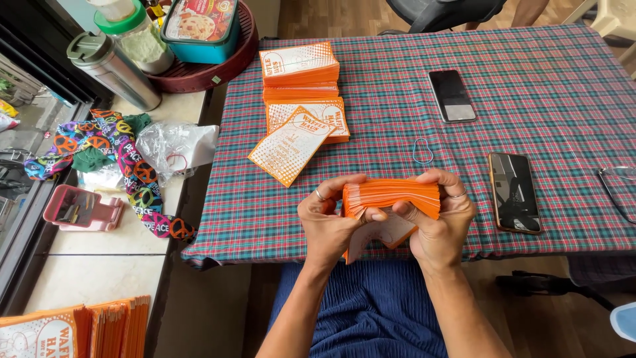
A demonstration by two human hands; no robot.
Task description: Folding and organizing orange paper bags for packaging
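Note:
My left hand (pixel 329 222) and my right hand (pixel 439 222) both grip a thick stack of orange-edged paper sleeves (pixel 391 197), held over the near edge of a table with a red and green checked cloth (pixel 530 99). My thumbs press on the underside of the stack, where one white sleeve bends down. Farther back on the cloth lie piles of the same orange and white sleeves (pixel 301 76), with one loose sleeve (pixel 289 146) tilted against them.
Two dark phones (pixel 452 95) (pixel 514 192) and a rubber band (pixel 422 151) lie on the cloth; glasses (pixel 619 182) at the right edge. A side counter at the left holds a steel flask (pixel 112 69), a tray with an ice-cream tub (pixel 202 26), a colourful strap (pixel 136 176), a pink holder (pixel 79 209). More sleeves (pixel 73 328) bottom left.

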